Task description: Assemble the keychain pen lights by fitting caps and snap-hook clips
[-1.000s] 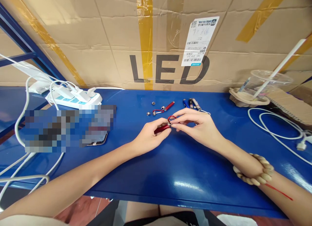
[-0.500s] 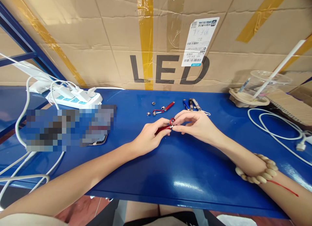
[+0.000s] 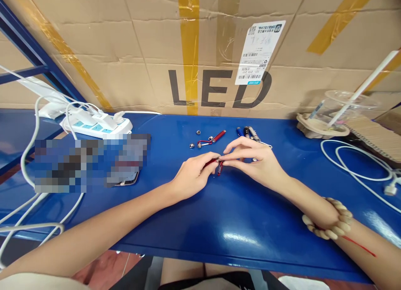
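Note:
My left hand (image 3: 192, 175) is closed around a small red keychain flashlight (image 3: 211, 162), mostly hidden by the fingers. My right hand (image 3: 257, 158) pinches the metal end of it between thumb and fingertips. From that end a red clip (image 3: 219, 169) hangs down between the two hands. Just beyond them lie a red metal tube (image 3: 219, 135), an end piece with a red clip (image 3: 205, 143) and small silver caps (image 3: 191, 146). Behind my right hand lie a blue flashlight (image 3: 239, 132), a black one (image 3: 246, 132) and a silver one (image 3: 253, 133).
A cardboard box (image 3: 144, 52) stands along the back of the blue table (image 3: 200, 235). To the left are a white power strip (image 3: 115, 129), cables and a partly blurred phone (image 3: 130, 179). A plastic cup (image 3: 341, 106) and a white cable (image 3: 351, 169) are at the right.
The red clip has swung from standing up above the flashlight's end to hanging below it. My right fingers have shifted their pinch at that end. The view has moved slightly.

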A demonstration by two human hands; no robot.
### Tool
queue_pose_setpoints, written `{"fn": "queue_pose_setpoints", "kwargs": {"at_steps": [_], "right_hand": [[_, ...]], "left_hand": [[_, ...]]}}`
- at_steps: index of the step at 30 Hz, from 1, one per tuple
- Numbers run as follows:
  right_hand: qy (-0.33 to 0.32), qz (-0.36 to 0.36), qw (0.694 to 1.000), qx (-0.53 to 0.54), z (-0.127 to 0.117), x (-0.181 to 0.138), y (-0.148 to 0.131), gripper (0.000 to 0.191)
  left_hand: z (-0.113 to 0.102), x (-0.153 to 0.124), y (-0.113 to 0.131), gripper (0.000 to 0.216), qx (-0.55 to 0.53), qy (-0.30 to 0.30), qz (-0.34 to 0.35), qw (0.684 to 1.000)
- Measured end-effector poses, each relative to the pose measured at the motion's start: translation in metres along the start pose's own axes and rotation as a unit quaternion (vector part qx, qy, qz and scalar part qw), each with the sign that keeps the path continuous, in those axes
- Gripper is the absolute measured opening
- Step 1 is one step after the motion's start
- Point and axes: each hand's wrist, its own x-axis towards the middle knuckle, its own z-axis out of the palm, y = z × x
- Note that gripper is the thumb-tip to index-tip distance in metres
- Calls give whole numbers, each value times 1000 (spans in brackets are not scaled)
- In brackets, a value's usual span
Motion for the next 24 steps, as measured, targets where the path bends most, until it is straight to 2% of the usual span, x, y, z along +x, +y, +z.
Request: {"fn": "queue_pose_setpoints", "kwargs": {"at_steps": [4, 9, 16, 24], "right_hand": [[-32, -43, 998, -18, -4, 1, 4, 16], [-26, -67, 997, -29, -5, -1, 6, 21], [-39, -50, 998, -16, -4, -3, 8, 27], [-51, 8, 999, 8, 3, -5, 2, 26]], "left_hand": [[0, 0, -1, 23, 4, -17, 0, 1000], [1, -2, -3, 18, -27, -35, 13, 999], [4, -4, -6, 13, -82, -31, 21, 996], [4, -5, -8, 13, -71, -35, 29, 996]]}}
